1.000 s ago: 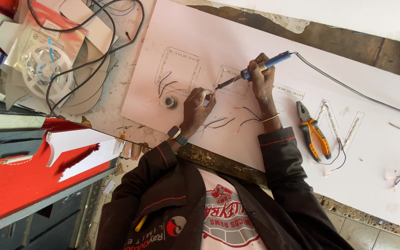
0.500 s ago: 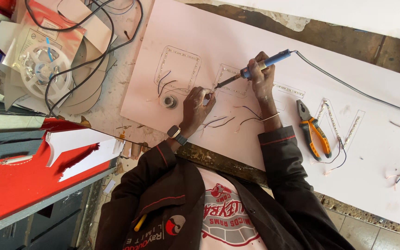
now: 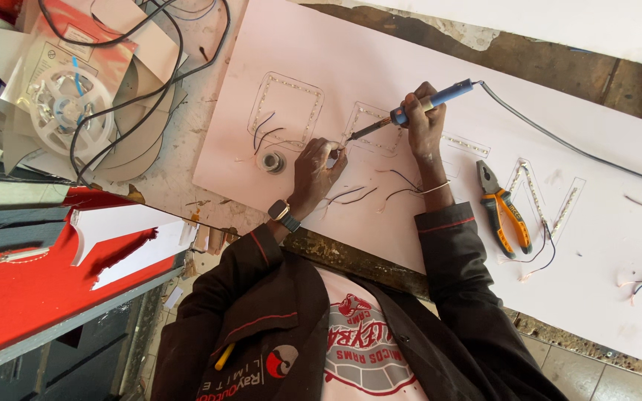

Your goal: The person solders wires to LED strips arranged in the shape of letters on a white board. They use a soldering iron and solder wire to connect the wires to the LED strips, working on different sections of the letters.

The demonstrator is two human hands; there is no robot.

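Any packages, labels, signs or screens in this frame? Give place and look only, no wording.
Reel packaging: top left on the bench, pale card with orange edge, clear spool on it.
Sign board: large pale pink sheet under both hands, letter outlines traced with light strips.
Watch: small dark square screen on one wrist.
Red panel: lower left, white cut-out shape.

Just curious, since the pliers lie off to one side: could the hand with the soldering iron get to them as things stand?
Probably yes: the pliers lie uncovered on the board beside that forearm, but the hand is holding the soldering iron.

pliers (image 3: 505,212) on board (image 3: 603,245), right of hands
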